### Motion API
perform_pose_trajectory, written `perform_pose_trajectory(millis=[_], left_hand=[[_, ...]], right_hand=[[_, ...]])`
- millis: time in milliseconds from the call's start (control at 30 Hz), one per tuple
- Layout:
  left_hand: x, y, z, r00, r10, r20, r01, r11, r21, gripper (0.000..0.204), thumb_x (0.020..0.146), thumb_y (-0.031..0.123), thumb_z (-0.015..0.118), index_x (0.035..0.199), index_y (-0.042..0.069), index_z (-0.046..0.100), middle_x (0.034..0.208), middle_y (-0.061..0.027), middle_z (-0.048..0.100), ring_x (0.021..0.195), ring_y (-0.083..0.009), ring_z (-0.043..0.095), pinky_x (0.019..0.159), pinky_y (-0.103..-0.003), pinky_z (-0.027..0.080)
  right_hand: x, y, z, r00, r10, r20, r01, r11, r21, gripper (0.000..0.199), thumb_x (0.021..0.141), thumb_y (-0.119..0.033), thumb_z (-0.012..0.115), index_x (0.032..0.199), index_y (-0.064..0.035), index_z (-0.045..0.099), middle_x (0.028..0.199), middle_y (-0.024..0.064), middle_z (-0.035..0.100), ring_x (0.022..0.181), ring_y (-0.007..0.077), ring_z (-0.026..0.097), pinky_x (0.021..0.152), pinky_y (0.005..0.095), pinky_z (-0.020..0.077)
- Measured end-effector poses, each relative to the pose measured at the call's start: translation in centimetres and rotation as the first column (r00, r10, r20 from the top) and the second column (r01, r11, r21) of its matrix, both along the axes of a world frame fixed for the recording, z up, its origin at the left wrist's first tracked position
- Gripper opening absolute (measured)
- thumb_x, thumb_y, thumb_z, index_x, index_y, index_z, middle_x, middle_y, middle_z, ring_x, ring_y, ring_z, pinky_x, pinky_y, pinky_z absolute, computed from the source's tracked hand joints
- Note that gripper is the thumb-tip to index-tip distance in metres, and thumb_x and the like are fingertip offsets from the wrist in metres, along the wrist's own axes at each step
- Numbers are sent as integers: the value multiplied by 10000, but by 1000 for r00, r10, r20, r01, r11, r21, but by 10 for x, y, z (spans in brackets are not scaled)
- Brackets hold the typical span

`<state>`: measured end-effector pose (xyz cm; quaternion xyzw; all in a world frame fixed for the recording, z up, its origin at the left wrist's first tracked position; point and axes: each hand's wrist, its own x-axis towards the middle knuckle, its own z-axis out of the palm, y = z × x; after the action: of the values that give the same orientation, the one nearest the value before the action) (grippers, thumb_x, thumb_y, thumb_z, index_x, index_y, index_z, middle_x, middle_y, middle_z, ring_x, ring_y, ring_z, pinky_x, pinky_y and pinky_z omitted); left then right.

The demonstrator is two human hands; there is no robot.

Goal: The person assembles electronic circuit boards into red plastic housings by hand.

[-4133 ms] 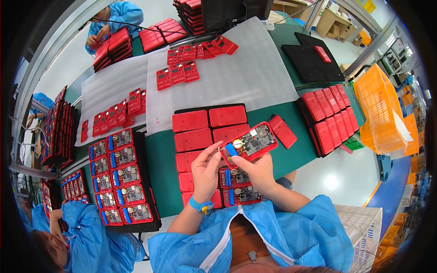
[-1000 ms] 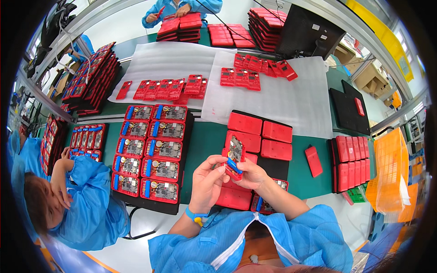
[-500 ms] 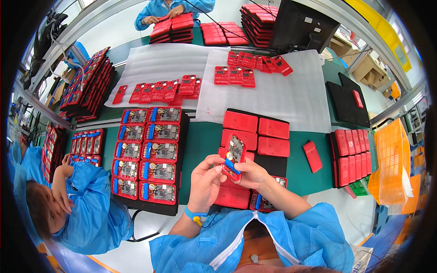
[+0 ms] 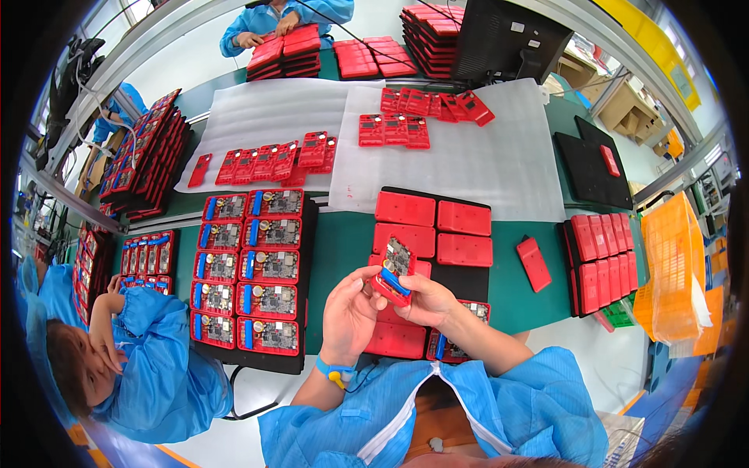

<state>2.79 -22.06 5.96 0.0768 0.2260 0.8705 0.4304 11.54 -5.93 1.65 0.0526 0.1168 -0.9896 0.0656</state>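
Note:
Between my two hands is a red plastic case half (image 4: pixel 400 253) with a green-grey circuit board and a blue cylinder, like a battery, at its near end. My left hand (image 4: pixel 349 312) pinches its near left corner. On the right side, my right hand (image 4: pixel 431 302) grips the case, thumb by the blue cylinder. Below them lies a black foam tray (image 4: pixel 460 279) with closed red cases (image 4: pixel 405 208) face down in its slots. At the tray's near right, an open case with a board (image 4: pixel 449 348) is partly covered by my right forearm.
To the left, a black tray of open red cases (image 4: pixel 271 267) shows boards and blue cylinders. White foam sheets (image 4: pixel 460 171) carry more red parts. One red case (image 4: pixel 534 264) lies right, beside a filled tray (image 4: pixel 602 273). A co-worker (image 4: pixel 156 351) sits left; another person's hands (image 4: pixel 287 23) work across the table.
The whole view has shifted slightly. The case in my hands is tipped a little differently, and my left fingers have moved at its near end. Both hands keep hold.

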Motion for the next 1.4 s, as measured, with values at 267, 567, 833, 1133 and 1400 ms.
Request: perform_pose_trajectory(millis=[267,567,833,1133,1400], left_hand=[[-4,1,-1,995,95,41,-90,991,-99,372,1026,130,504,1340,-61,560,1151,-98,641,918,-148,585,764,-301,496],[-3,-34,-45,977,207,55,-182,938,-294,197,1004,223,523,855,99,489,747,-36,426,708,-197,426,643,-334,379],[1,-34,-52,941,224,-255,-307,883,-355,119,1053,82,549,1138,3,576,1003,-98,645,885,-191,623,740,-334,536],[11,2,-50,933,110,-344,-224,923,-312,316,1029,42,588,1337,1,528,1161,-85,654,963,-134,656,772,-274,568],[20,5,-48,959,115,-258,-179,955,-238,302,1038,52,573,1337,21,538,1259,-102,665,1045,-181,672,826,-328,585]], right_hand=[[-9,-4,5,994,-66,90,55,991,123,389,945,-125,721,1310,-49,609,1218,103,697,1094,196,680,895,322,581],[-11,3,11,972,-157,174,85,927,364,298,928,-92,740,1211,-96,646,1032,39,728,818,117,684,626,248,561],[-22,-3,14,977,-200,68,132,831,540,316,906,-114,777,1200,-100,661,1062,30,729,894,125,698,714,263,562],[-21,-35,25,884,-468,-11,323,593,738,269,906,-98,768,1156,-33,691,1068,55,741,930,117,687,773,279,562],[-3,-39,16,888,-458,-23,302,546,781,349,987,-218,705,1264,-16,639,1158,72,712,1019,120,655,863,287,538]])
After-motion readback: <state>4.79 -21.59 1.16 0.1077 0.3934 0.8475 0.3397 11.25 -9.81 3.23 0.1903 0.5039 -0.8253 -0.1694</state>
